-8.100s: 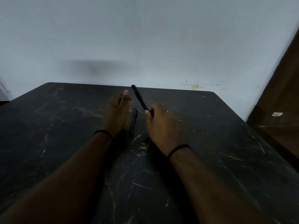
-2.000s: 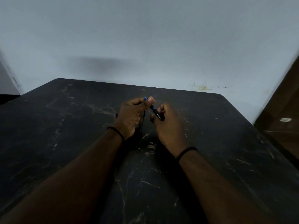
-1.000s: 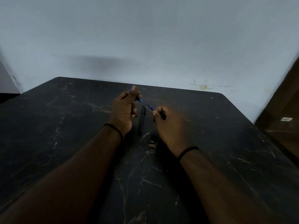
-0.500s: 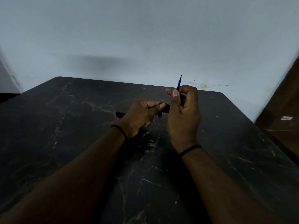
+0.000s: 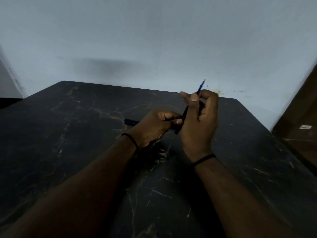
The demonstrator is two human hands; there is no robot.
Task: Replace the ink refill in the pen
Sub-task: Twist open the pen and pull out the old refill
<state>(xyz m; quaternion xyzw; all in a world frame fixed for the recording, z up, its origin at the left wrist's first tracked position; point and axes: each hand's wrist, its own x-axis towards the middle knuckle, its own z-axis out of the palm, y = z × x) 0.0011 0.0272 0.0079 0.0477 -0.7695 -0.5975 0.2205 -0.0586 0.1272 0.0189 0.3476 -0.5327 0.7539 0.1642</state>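
My right hand (image 5: 199, 124) is raised above the black marble table (image 5: 68, 152) and pinches a thin blue ink refill (image 5: 200, 86), whose tip points up and to the right. A black pen barrel (image 5: 181, 121) also hangs from this hand, slanting down to the left. My left hand (image 5: 152, 127) sits just left of it, fingers closed around a dark blue pen piece (image 5: 130, 121) that juts out past the knuckles to the left. The two hands nearly touch at the fingertips.
A pale wall (image 5: 154, 40) rises behind the table's far edge. A brown wooden surface (image 5: 301, 121) stands at the right, close to the table's right corner. Both wrists wear thin black bands.
My right hand has risen a little with the refill and the black barrel now shows below its fingers. My left hand has stayed low, still closed on its pen piece.
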